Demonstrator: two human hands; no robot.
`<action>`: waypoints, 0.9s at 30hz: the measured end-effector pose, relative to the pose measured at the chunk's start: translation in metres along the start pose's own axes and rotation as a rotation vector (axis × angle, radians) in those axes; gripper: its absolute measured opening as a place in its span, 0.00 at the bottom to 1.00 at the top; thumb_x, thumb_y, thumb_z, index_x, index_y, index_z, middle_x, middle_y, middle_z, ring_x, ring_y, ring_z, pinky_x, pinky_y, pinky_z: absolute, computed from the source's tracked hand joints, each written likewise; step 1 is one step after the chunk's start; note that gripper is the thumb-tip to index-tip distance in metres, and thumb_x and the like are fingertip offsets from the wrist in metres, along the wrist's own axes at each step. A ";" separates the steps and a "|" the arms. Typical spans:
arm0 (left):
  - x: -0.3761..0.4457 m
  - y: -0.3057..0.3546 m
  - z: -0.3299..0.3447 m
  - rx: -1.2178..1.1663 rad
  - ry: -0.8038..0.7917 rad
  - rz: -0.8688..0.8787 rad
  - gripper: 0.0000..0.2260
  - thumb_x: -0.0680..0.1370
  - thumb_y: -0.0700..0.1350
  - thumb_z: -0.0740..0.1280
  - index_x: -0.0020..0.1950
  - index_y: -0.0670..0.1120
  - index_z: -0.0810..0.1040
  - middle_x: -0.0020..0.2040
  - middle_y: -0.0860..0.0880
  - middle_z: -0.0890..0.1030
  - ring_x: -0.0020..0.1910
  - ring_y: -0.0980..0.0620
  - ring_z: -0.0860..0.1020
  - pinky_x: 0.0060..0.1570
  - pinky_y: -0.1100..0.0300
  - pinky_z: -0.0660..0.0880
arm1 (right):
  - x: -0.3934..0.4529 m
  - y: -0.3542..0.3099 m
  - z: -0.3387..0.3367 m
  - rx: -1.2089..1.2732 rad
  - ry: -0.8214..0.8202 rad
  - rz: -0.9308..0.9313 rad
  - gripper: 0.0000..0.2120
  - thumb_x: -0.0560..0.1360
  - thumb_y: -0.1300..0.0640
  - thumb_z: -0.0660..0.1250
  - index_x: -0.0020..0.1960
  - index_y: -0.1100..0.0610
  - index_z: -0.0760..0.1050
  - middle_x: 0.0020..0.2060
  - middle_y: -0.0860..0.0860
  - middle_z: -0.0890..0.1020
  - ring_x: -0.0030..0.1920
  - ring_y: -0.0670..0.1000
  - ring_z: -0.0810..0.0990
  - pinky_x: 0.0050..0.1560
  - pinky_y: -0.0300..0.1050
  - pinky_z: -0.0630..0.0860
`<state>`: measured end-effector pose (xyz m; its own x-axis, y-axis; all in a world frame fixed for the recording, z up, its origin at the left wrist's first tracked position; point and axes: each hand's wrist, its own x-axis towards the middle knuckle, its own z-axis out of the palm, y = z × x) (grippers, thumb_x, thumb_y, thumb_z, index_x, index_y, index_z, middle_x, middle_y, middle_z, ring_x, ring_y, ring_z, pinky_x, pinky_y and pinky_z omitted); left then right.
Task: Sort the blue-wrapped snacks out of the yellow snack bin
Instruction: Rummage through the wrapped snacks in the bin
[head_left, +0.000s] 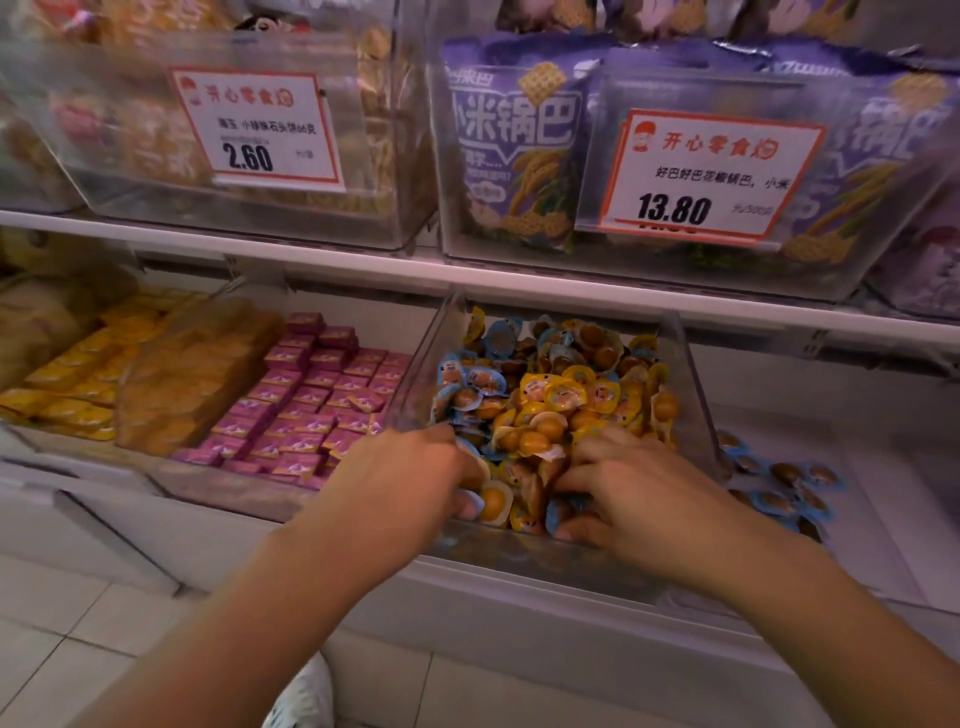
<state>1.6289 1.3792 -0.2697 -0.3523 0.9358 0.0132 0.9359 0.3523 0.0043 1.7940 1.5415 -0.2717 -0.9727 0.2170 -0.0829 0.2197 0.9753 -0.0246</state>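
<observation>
Both hands are in the near end of the clear bin (415, 364). The left hand (400, 483) and right hand (639, 499) curl their fingers among mixed snacks (550, 405); what each grips cannot be told. Blue-wrapped snacks (498, 338) are judged light, crinkly and slippery; pinch each by its flat rim. A sorted pile (779, 488) lies right on the white shelf (883, 499) in a shop.

Pink boxed snacks (322, 400) sat in the next bin over, purple cracker bags (514, 150) up top — price tags (701, 176) read 13.80 and 2.60.
</observation>
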 end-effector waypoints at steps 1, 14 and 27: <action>0.001 0.001 0.000 0.018 0.011 -0.007 0.14 0.77 0.62 0.64 0.58 0.59 0.78 0.57 0.54 0.76 0.55 0.48 0.78 0.44 0.56 0.71 | 0.000 0.001 0.000 -0.013 0.008 0.012 0.23 0.74 0.35 0.65 0.65 0.44 0.75 0.58 0.43 0.74 0.61 0.48 0.66 0.57 0.48 0.69; 0.013 0.038 -0.004 -1.523 0.323 -0.359 0.06 0.80 0.45 0.67 0.44 0.45 0.79 0.33 0.49 0.80 0.24 0.56 0.72 0.22 0.66 0.66 | -0.007 -0.001 0.004 0.362 0.253 0.227 0.17 0.66 0.37 0.74 0.44 0.43 0.71 0.45 0.40 0.75 0.50 0.44 0.73 0.45 0.43 0.69; 0.030 0.122 0.008 -0.909 0.712 -0.047 0.00 0.80 0.54 0.59 0.49 0.60 0.68 0.50 0.66 0.75 0.59 0.70 0.70 0.64 0.42 0.71 | -0.021 -0.040 -0.021 2.426 0.349 0.455 0.16 0.75 0.50 0.64 0.55 0.58 0.83 0.51 0.56 0.85 0.53 0.53 0.84 0.60 0.49 0.78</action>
<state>1.7321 1.4507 -0.2770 -0.5772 0.6007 0.5531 0.6786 -0.0239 0.7341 1.8037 1.4993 -0.2478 -0.7843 0.5331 -0.3174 -0.2507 -0.7403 -0.6238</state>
